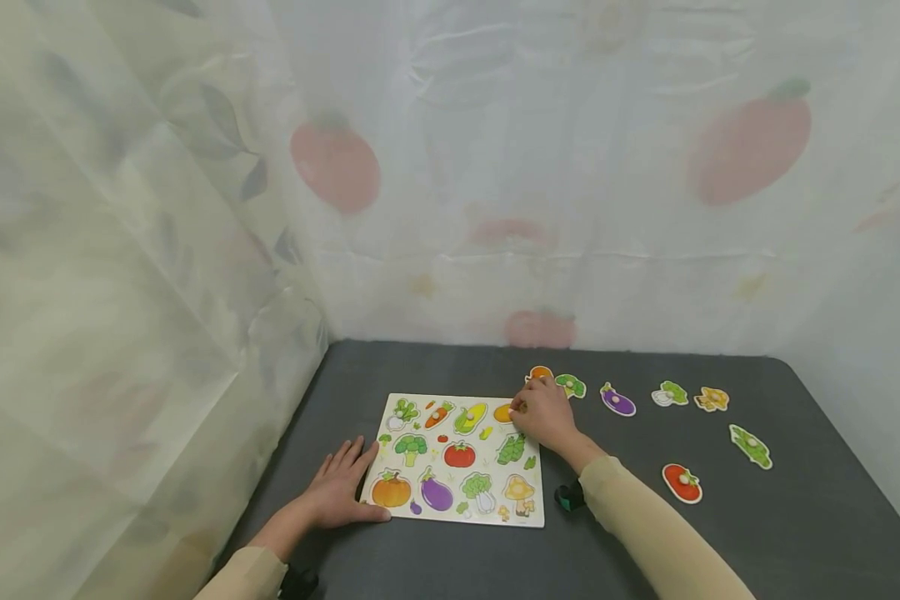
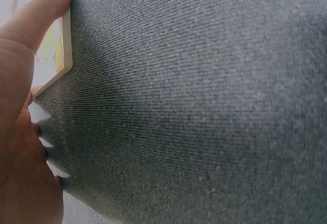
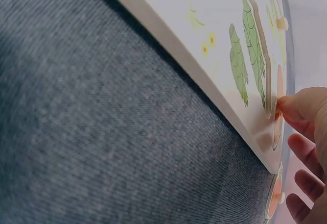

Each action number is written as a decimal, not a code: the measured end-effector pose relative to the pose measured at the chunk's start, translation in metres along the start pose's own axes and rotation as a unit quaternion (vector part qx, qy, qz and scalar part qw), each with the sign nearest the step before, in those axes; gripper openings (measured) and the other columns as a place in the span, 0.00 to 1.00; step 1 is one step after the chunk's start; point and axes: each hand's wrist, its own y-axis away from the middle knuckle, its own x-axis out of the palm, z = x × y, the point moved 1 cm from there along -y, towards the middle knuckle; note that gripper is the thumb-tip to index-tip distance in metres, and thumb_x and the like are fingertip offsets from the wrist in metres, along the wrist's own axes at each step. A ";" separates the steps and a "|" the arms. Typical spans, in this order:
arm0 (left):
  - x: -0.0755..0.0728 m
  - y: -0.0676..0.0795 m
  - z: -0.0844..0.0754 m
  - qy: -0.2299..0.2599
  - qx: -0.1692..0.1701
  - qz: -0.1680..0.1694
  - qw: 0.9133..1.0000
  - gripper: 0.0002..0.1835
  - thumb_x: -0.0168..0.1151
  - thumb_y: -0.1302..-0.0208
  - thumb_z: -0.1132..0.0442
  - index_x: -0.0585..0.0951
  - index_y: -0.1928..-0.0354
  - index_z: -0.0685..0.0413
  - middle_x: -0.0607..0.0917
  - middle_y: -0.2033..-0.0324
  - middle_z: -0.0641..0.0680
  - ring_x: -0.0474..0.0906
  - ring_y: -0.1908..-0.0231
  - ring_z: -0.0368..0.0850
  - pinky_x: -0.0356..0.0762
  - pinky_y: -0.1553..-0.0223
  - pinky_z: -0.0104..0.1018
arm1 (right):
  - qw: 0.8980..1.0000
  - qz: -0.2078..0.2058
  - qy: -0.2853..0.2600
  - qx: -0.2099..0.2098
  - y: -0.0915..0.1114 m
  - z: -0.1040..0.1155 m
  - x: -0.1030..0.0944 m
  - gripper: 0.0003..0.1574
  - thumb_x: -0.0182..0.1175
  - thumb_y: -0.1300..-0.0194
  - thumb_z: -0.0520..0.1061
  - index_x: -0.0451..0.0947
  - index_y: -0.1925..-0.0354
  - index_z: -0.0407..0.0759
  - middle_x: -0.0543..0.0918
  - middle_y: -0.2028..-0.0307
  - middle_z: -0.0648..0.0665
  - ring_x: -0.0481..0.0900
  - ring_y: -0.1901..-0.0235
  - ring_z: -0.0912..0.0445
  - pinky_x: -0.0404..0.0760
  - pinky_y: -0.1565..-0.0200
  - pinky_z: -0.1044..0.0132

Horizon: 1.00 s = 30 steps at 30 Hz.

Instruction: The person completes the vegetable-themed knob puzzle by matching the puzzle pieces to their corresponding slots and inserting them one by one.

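Observation:
A white wooden vegetable puzzle board (image 1: 498,518) lies flat on the table. My right hand (image 1: 546,414) is over its far right corner, thumb and fingertips pinching an orange puzzle piece (image 1: 502,413) that sits in or on its slot; the fingers hide part of it. Along the far row, a turnip piece (image 1: 402,414), a carrot piece (image 1: 439,413) and a corn piece (image 1: 470,418) with knobs lie in the board. My left hand (image 1: 337,492) rests at the board's left side, fingers spread, thumb on the near left corner. The left wrist view shows that thumb (image 2: 38,12) over the edge.
Beyond and right of the board lie loose knobbed pieces: pumpkin (image 1: 542,372), broccoli (image 1: 572,385), eggplant (image 1: 617,401), bok choy (image 1: 669,394), mushroom (image 1: 712,399), a green pod (image 1: 750,447) and tomato (image 1: 682,483). A printed curtain (image 1: 435,292) borders the dark table (image 1: 420,558).

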 end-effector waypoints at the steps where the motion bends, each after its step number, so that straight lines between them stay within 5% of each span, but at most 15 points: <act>1: 0.001 0.000 0.001 0.000 0.001 0.001 1.000 0.68 0.73 0.55 0.25 0.55 0.19 0.55 0.52 0.22 0.70 0.42 0.24 0.72 0.38 0.30 0.74 | 1.000 -0.001 0.001 0.000 0.000 0.000 0.000 0.06 0.70 0.38 0.50 0.88 0.71 0.52 0.83 0.59 0.47 0.73 0.47 0.43 0.71 0.42 0.42; 13: 0.002 0.000 0.004 0.002 0.009 -0.004 1.000 0.68 0.73 0.54 0.25 0.55 0.19 0.56 0.51 0.23 0.71 0.42 0.24 0.74 0.38 0.31 0.76 | 1.000 0.003 -0.003 0.012 0.001 0.003 -0.003 0.06 0.73 0.37 0.50 0.90 0.67 0.51 0.82 0.60 0.46 0.73 0.47 0.43 0.72 0.43 0.43; 22: -0.001 0.001 0.000 -0.007 -0.001 0.002 1.000 0.67 0.74 0.54 0.27 0.56 0.19 0.57 0.52 0.23 0.70 0.43 0.24 0.73 0.40 0.30 0.75 | 0.999 0.010 -0.015 -0.027 0.007 -0.009 -0.002 0.09 0.70 0.34 0.52 0.92 0.59 0.52 0.84 0.56 0.47 0.74 0.45 0.43 0.70 0.40 0.41; 30: 0.006 -0.002 0.009 -0.008 -0.007 -0.003 1.000 0.69 0.71 0.56 0.22 0.55 0.18 0.52 0.51 0.21 0.67 0.41 0.23 0.69 0.38 0.29 0.71 | 0.998 -0.022 -0.030 0.050 0.013 -0.045 -0.016 0.19 0.68 0.33 0.52 0.88 0.47 0.46 0.82 0.44 0.37 0.68 0.38 0.34 0.66 0.38 0.33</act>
